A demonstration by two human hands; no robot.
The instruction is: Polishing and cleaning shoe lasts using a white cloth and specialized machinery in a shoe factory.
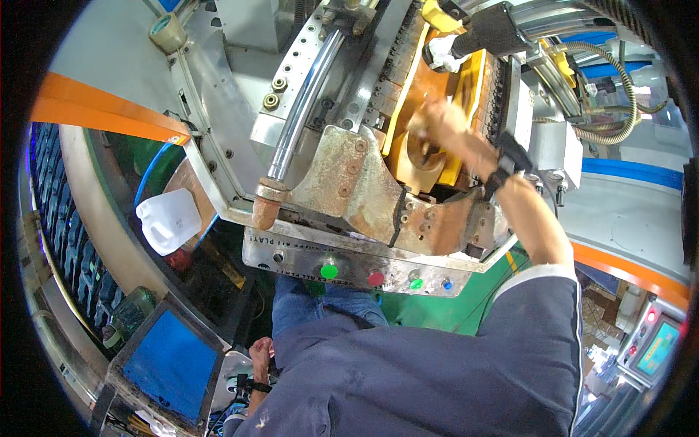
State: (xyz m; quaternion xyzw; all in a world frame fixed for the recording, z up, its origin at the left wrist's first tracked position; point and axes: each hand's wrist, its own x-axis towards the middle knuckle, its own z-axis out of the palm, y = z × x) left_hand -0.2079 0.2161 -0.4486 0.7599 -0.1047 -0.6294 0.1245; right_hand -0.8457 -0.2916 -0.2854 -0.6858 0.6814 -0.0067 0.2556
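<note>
My right hand reaches into a machine channel, above an orange-brown block with a dark round opening. Motion smears its fingers, so whether it grips anything is unclear. A yellow strip runs along the channel's left side, and a yellow panel lines the right. Beyond the hand, a white wrapping covers the end of a dark cylindrical fitting. My left hand hangs low beside my thigh, fingers curled in, with no object visible in it.
In front of my body is a control panel with green, red and blue buttons. A polished rod and a rusty metal bracket stand left of the channel. A white jug sits farther left. Hoses curve at the right.
</note>
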